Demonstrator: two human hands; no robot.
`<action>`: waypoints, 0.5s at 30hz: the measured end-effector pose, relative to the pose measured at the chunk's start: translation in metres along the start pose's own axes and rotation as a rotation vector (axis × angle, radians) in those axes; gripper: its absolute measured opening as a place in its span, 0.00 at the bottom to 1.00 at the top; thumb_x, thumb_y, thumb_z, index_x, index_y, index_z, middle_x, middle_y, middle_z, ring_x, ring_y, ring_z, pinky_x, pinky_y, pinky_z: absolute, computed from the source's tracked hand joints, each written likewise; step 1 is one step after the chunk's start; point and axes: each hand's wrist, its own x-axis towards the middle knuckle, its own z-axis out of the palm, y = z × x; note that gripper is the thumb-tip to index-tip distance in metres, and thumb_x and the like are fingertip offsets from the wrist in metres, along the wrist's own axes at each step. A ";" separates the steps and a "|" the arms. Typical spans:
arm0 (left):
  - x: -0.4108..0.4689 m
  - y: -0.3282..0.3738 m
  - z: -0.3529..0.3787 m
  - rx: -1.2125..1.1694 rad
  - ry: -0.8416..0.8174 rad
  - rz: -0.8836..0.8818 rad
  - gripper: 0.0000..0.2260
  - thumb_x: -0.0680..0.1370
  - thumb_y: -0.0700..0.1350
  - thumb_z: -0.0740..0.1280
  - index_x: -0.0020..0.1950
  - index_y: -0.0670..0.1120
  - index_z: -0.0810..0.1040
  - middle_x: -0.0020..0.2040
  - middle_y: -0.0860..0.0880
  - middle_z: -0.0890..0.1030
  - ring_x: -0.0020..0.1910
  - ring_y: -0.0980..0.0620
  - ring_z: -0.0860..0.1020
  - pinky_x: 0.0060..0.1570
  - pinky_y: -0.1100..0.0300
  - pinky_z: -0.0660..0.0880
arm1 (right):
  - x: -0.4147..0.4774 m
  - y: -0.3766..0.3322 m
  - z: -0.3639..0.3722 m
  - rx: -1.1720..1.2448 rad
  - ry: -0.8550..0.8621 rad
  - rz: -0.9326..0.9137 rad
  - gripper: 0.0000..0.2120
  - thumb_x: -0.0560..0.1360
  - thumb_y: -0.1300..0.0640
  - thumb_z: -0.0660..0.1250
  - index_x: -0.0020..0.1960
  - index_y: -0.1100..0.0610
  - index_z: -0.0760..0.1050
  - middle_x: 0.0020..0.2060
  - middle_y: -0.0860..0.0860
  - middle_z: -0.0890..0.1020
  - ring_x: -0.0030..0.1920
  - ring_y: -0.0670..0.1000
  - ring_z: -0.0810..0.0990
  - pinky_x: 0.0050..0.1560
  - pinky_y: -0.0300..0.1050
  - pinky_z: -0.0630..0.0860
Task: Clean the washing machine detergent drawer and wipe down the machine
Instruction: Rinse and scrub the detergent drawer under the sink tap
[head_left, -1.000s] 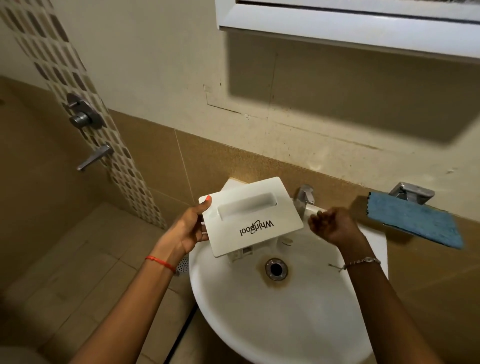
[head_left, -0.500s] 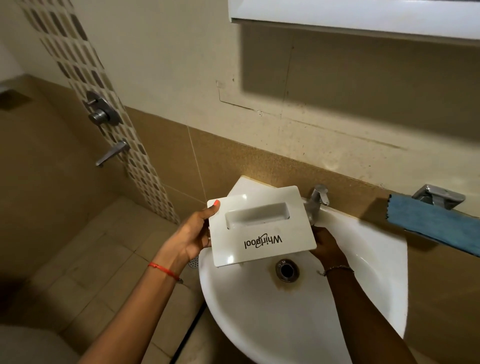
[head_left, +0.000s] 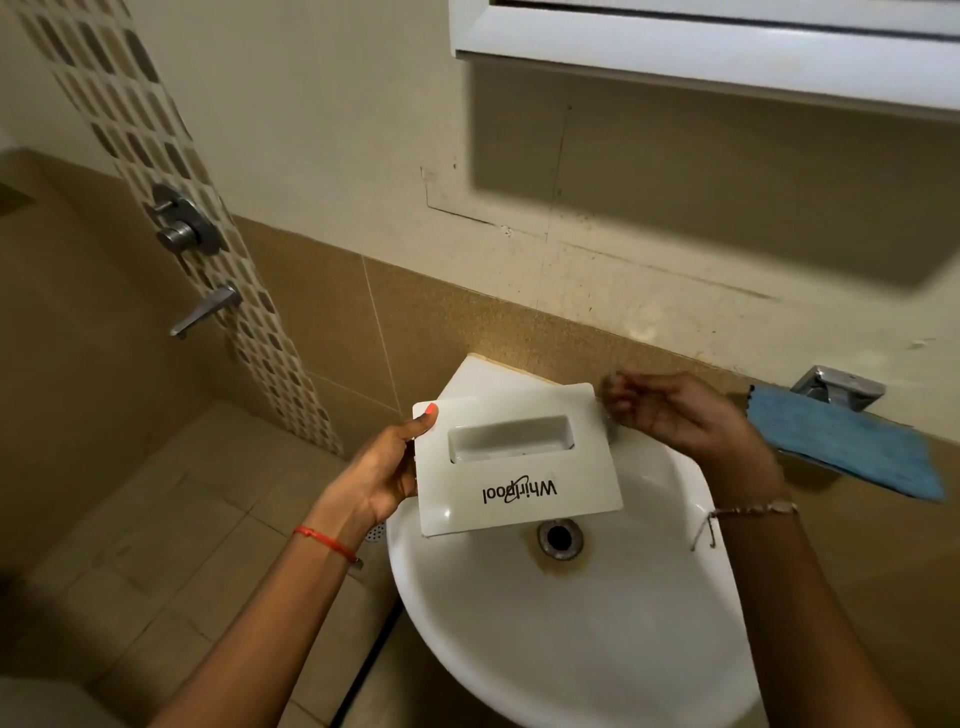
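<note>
1. The white Whirlpool detergent drawer (head_left: 519, 467) is held over the back left of the sink (head_left: 571, 649). Its front panel faces up and its lower edge is just beside the drain (head_left: 559, 538).
2. The left hand (head_left: 379, 467) clamps the drawer's left edge, thumb on the panel.
3. The right hand (head_left: 675, 415) is at the drawer's top right corner, close to the wall. It is blurred, so I cannot tell whether its fingers grip anything.
4. Bare basin shows in front of the drain. A blue cloth (head_left: 841, 447) lies to the right, well apart.
5. The panel hides the drawer's body.

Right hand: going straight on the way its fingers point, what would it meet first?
Probably the top-right corner of the detergent drawer that the left hand holds; the right hand points left at it, though blur hides the gap.
</note>
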 end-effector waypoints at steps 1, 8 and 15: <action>0.000 0.000 0.001 0.000 -0.004 0.000 0.12 0.77 0.50 0.64 0.52 0.43 0.80 0.47 0.44 0.82 0.38 0.49 0.81 0.40 0.55 0.80 | 0.001 -0.004 0.009 -0.053 -0.015 0.004 0.12 0.78 0.67 0.51 0.43 0.65 0.72 0.33 0.58 0.82 0.30 0.52 0.83 0.30 0.40 0.80; -0.002 -0.002 0.008 0.013 -0.038 -0.001 0.11 0.77 0.50 0.64 0.50 0.44 0.80 0.41 0.46 0.83 0.32 0.51 0.81 0.35 0.57 0.80 | 0.008 -0.003 0.066 -0.461 -0.067 0.060 0.18 0.82 0.63 0.47 0.59 0.73 0.70 0.52 0.66 0.79 0.55 0.64 0.78 0.48 0.49 0.79; -0.003 -0.002 0.010 0.020 -0.046 0.013 0.11 0.77 0.50 0.64 0.52 0.44 0.80 0.41 0.47 0.84 0.34 0.52 0.82 0.34 0.58 0.81 | -0.001 -0.011 0.011 -0.329 0.213 -0.002 0.15 0.80 0.65 0.49 0.46 0.69 0.74 0.38 0.64 0.83 0.43 0.60 0.81 0.41 0.50 0.79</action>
